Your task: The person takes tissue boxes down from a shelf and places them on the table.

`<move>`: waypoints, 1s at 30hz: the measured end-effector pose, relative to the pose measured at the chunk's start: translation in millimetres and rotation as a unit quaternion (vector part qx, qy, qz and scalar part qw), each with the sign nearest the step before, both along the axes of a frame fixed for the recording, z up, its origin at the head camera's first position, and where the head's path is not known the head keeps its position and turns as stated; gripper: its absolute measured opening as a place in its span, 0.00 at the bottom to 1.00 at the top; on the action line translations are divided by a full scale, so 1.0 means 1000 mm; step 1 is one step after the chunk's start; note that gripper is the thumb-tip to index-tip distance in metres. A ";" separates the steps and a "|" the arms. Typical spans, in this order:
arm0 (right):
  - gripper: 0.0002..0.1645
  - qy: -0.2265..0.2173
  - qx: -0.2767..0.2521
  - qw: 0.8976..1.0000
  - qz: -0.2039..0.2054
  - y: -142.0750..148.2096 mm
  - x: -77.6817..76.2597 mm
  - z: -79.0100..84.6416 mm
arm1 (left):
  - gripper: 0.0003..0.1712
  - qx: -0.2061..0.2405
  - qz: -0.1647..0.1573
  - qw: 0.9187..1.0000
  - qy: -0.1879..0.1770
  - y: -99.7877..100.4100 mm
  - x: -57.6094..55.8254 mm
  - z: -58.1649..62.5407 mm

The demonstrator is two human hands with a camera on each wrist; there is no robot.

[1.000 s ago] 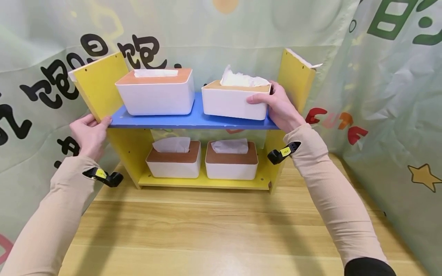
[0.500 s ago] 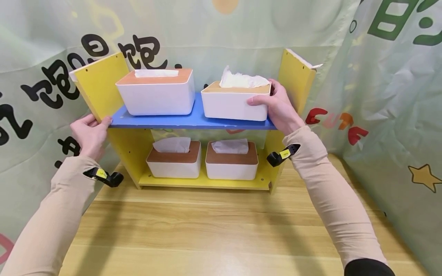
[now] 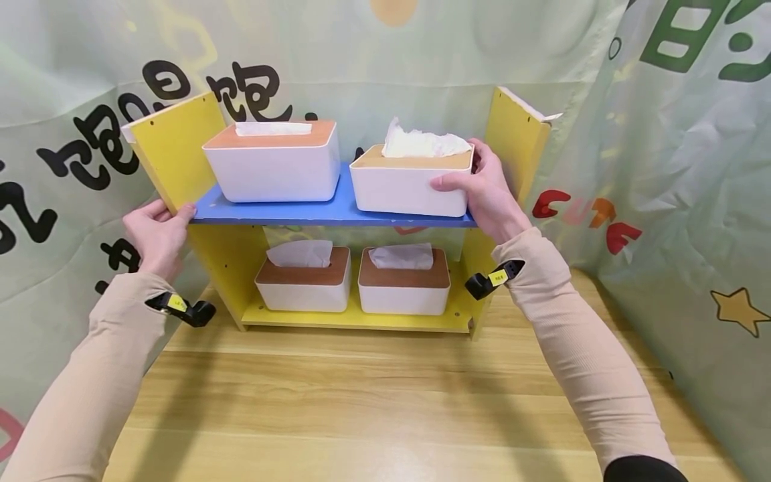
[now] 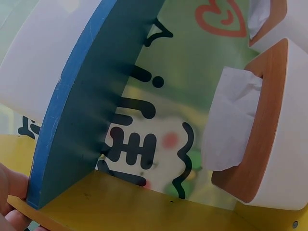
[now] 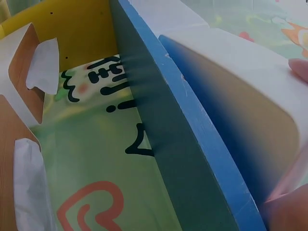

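My right hand (image 3: 496, 194) grips the right end of a white tissue box (image 3: 406, 191) with a wood-look lid, its thumb on the front face. A crumpled tissue sticks up from the slot. This box is over the right part of the blue shelf board (image 3: 265, 214); the right wrist view shows a gap between the board and the box's underside (image 5: 240, 96). At the left, my left hand (image 3: 158, 237) holds the edge of the yellow side panel (image 3: 177, 144), thumb against the blue board's end. Another tissue box (image 3: 274, 171) stands on the board's left half.
Two more tissue boxes, a left one (image 3: 304, 291) and a right one (image 3: 405, 294), stand on the yellow lower shelf (image 3: 355, 321). The right side panel (image 3: 518, 144) rises close beside my right hand. The unit stands on a wooden table (image 3: 361, 395) before a printed cloth (image 3: 434, 53).
The right tissue box has come down a little towards the blue board and sits more level, with my right hand moving along. My left hand has stayed in place.
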State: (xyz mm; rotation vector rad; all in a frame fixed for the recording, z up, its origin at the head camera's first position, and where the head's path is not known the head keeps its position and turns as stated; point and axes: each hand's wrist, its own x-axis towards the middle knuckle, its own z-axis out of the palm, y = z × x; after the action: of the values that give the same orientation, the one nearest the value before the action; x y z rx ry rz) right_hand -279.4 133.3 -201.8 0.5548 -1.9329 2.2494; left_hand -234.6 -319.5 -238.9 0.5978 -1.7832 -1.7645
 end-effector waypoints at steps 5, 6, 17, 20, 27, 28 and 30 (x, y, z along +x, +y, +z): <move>0.35 0.005 -0.002 1.000 0.008 0.002 0.004 -0.002 | 0.30 0.001 0.000 1.000 -0.003 0.000 0.000 0.000; 0.35 0.005 -0.001 1.000 0.010 0.003 0.005 -0.002 | 0.30 0.002 0.000 1.000 -0.003 0.000 0.000 0.000; 0.45 -0.002 -0.024 0.999 0.024 0.007 0.020 -0.001 | 0.30 -0.004 0.005 1.000 -0.008 -0.001 0.000 0.000; 0.46 0.001 -0.031 0.999 0.033 0.008 0.025 -0.001 | 0.30 -0.005 0.006 1.000 -0.011 -0.001 0.000 0.000; 0.47 0.005 -0.039 0.998 0.039 0.011 0.039 -0.002 | 0.30 -0.006 0.004 1.000 -0.008 -0.001 0.000 0.000; 0.48 0.004 -0.040 0.998 0.039 0.012 0.041 -0.002 | 0.30 -0.007 0.004 1.000 -0.009 -0.001 0.000 0.000; 0.49 0.002 -0.040 0.998 0.038 0.013 0.046 -0.002 | 0.30 -0.009 0.003 1.000 -0.011 -0.001 0.000 0.000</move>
State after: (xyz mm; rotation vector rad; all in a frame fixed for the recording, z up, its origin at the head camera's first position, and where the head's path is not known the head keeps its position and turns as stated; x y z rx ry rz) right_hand -233.8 146.5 -204.0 0.6330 -1.8405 2.3575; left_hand -234.4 -320.1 -239.0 0.6164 -1.8082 -1.7410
